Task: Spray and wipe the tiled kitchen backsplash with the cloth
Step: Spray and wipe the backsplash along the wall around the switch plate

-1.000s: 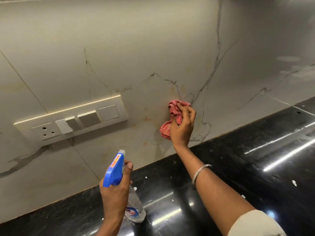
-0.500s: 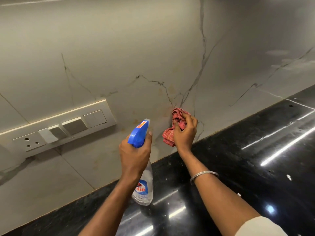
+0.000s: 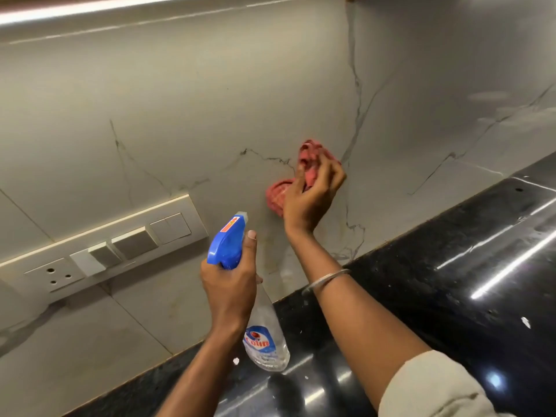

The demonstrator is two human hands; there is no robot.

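The backsplash (image 3: 210,115) is pale marble-look tile with dark veins and faint yellowish stains near its lower middle. My right hand (image 3: 310,197) presses a crumpled red checked cloth (image 3: 278,195) flat against the tile, just above the counter line. My left hand (image 3: 230,284) grips the neck of a clear spray bottle (image 3: 264,335) with a blue trigger head (image 3: 227,242). The nozzle points at the tile to the left of the cloth. My thumb rests on top of the trigger head.
A long cream switch plate (image 3: 102,254) with a socket and several switches is mounted on the tile at the left. A glossy black granite counter (image 3: 451,266) runs below, with small white specks on it. A light strip (image 3: 90,10) glows along the top.
The cloth and my right hand have slid up the tile. My left hand has stayed raised with the bottle, close beside the cloth, after rising from the counter a second ago.
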